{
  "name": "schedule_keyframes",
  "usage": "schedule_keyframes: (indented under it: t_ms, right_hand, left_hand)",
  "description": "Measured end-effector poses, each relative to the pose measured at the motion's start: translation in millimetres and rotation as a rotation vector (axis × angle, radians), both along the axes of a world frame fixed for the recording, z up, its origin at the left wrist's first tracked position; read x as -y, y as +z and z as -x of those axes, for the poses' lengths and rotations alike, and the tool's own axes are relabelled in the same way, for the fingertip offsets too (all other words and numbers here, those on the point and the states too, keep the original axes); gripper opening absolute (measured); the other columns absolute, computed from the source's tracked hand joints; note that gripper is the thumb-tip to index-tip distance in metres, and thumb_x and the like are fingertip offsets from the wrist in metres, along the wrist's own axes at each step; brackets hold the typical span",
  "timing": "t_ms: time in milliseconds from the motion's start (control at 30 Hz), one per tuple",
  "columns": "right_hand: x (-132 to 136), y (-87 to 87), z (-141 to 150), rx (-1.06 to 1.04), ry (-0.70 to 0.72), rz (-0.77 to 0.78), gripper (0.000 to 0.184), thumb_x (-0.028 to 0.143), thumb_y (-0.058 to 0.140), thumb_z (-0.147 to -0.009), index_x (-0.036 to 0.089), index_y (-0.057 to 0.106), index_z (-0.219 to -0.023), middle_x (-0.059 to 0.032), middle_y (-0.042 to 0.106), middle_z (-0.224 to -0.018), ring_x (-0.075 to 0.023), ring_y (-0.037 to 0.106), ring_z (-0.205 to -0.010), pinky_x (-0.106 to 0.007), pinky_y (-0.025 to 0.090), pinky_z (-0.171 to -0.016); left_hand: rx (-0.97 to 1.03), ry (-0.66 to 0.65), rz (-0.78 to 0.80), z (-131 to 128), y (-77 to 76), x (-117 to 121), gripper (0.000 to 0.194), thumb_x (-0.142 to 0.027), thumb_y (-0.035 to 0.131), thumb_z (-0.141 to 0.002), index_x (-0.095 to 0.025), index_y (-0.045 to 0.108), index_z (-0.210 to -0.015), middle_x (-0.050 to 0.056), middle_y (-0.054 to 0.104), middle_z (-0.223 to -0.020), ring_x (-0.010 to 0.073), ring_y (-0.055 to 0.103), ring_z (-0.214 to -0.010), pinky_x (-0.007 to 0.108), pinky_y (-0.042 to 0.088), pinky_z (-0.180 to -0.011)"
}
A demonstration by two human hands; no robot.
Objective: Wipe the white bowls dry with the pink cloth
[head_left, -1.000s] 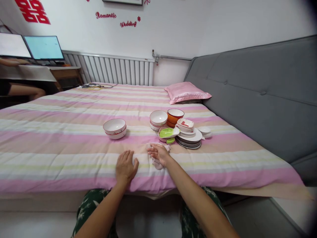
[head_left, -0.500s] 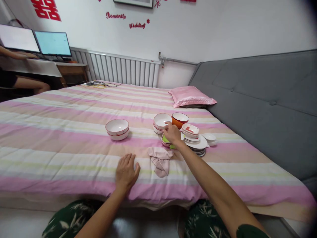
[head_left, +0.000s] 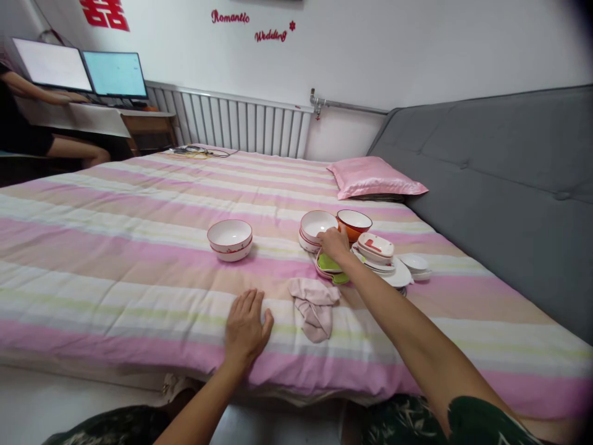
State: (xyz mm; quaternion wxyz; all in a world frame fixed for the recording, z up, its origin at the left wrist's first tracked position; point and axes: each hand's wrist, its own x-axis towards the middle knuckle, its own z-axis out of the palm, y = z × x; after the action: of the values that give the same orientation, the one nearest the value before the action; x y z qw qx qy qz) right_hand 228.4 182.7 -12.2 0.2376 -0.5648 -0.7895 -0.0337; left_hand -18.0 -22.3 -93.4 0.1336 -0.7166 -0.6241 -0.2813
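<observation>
My left hand lies flat on the striped bedspread, fingers out and holding nothing. Beyond it stand two stacked white bowls with red rims. My right hand reaches to a second stack and its fingers close on the near rim of the top white bowl; the fingertips are partly hidden. Beneath that hand are green leaf-shaped dishes. An orange bowl touches the group from behind. A pale pink cloth lies crumpled between my hands.
Right of my forearm are small patterned rectangular dishes on white plates, with small white dishes beside them. A pink pillow lies by the grey headboard. Cables lie at the far edge. A person sits at monitors.
The view has swung slightly, so everything sits further right in it. My right hand has turned at the bowl's rim, uncovering more of the green dishes. My left hand stays flat on the bed.
</observation>
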Motion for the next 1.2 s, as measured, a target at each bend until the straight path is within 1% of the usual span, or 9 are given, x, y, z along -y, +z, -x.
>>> schedule_keyframes:
  t_ms: [133, 233, 333, 433, 533, 667, 767, 1033, 1200]
  right_hand:
    - [-2.7, -0.2, -0.1, 0.085, 0.034, 0.024, 0.020, 0.030, 0.056, -0.091, 0.021, 0.061, -0.108, -0.0065, 0.061, -0.111, -0.0180, 0.059, -0.098, -0.040, 0.049, -0.089]
    - [-2.2, 6.0, -0.1, 0.130, 0.046, 0.013, 0.012, 0.016, 0.071, -0.074, 0.021, 0.066, -0.084, -0.0022, 0.064, -0.077, -0.0200, 0.059, -0.092, -0.044, 0.037, -0.099]
    - [1.1, 17.8, 1.7, 0.150, 0.056, -0.019, 0.018, 0.013, 0.075, -0.064, 0.021, 0.065, -0.077, -0.0013, 0.059, -0.066, -0.0232, 0.057, -0.091, -0.048, 0.026, -0.104]
    - [9.2, 33.4, 8.3, 0.150, 0.061, -0.052, 0.010, 0.015, 0.065, -0.074, 0.021, 0.065, -0.081, -0.0023, 0.061, -0.070, -0.0227, 0.055, -0.092, -0.048, 0.020, -0.105]
    - [23.2, 49.1, 20.8, 0.141, 0.069, -0.082, 0.019, 0.014, 0.048, -0.087, 0.023, 0.066, -0.086, -0.0033, 0.063, -0.077, -0.0214, 0.053, -0.095, -0.050, 0.015, -0.107]
    - [47.9, 58.9, 43.3, 0.134, 0.129, -0.068, 0.019, 0.018, 0.050, -0.087, 0.024, 0.068, -0.088, -0.0024, 0.065, -0.078, -0.0210, 0.054, -0.093, -0.050, 0.010, -0.108]
    - [65.6, 48.9, 61.0, 0.114, 0.182, -0.023, 0.020, 0.018, 0.050, -0.086, 0.025, 0.069, -0.084, -0.0031, 0.066, -0.078, -0.0211, 0.056, -0.090, -0.051, 0.012, -0.107]
    - [95.6, -9.6, 86.4, 0.015, 0.242, 0.100, 0.027, 0.006, 0.052, -0.080, 0.027, 0.067, -0.075, -0.0012, 0.067, -0.069, -0.0198, 0.058, -0.083, -0.046, 0.022, -0.107]
    - [107.3, -7.9, 79.6, -0.158, 0.247, 0.102, 0.025, 0.017, 0.060, -0.079, 0.027, 0.066, -0.101, -0.0052, 0.071, -0.100, -0.0226, 0.057, -0.102, -0.044, 0.018, -0.110]
  left_hand:
    - [0.024, -0.004, 0.003, -0.2, -1.3, -0.3, 0.041, -0.029, 0.046, -0.084, -0.011, 0.060, -0.118, 0.015, 0.062, -0.123, 0.0300, 0.054, -0.117, 0.046, 0.036, -0.104]
    - [0.045, -0.002, -0.003, -0.9, -2.0, -0.7, 0.040, -0.029, 0.046, -0.084, -0.012, 0.061, -0.118, 0.015, 0.062, -0.123, 0.0303, 0.054, -0.118, 0.047, 0.036, -0.104]
    - [0.054, -0.004, -0.007, -1.6, -2.1, -0.3, 0.041, -0.028, 0.047, -0.084, -0.011, 0.061, -0.117, 0.015, 0.062, -0.123, 0.0300, 0.054, -0.118, 0.046, 0.036, -0.105]
    - [0.056, -0.005, -0.001, -2.0, -1.8, 0.6, 0.040, -0.028, 0.046, -0.084, -0.011, 0.061, -0.117, 0.015, 0.062, -0.123, 0.0296, 0.054, -0.118, 0.046, 0.035, -0.105]
    - [0.058, -0.003, 0.000, -2.1, -1.7, 1.2, 0.040, -0.029, 0.046, -0.085, -0.012, 0.061, -0.118, 0.014, 0.062, -0.123, 0.0296, 0.054, -0.118, 0.046, 0.035, -0.105]
    - [0.052, -0.004, -0.003, -1.9, -1.5, 1.5, 0.041, -0.029, 0.045, -0.085, -0.012, 0.060, -0.119, 0.014, 0.062, -0.124, 0.0295, 0.054, -0.118, 0.046, 0.034, -0.106]
    - [0.047, -0.007, -0.005, -2.1, -1.0, 2.3, 0.041, -0.028, 0.044, -0.085, -0.011, 0.061, -0.118, 0.015, 0.062, -0.124, 0.0293, 0.054, -0.118, 0.045, 0.034, -0.106]
    - [0.059, -0.013, -0.006, -3.0, -0.5, 2.8, 0.041, -0.027, 0.045, -0.085, -0.009, 0.061, -0.118, 0.016, 0.062, -0.123, 0.0294, 0.053, -0.118, 0.044, 0.033, -0.107]
    - [0.050, -0.011, -0.013, -3.1, -0.2, 1.6, 0.041, -0.028, 0.045, -0.085, -0.009, 0.061, -0.118, 0.015, 0.062, -0.123, 0.0288, 0.053, -0.118, 0.044, 0.033, -0.106]
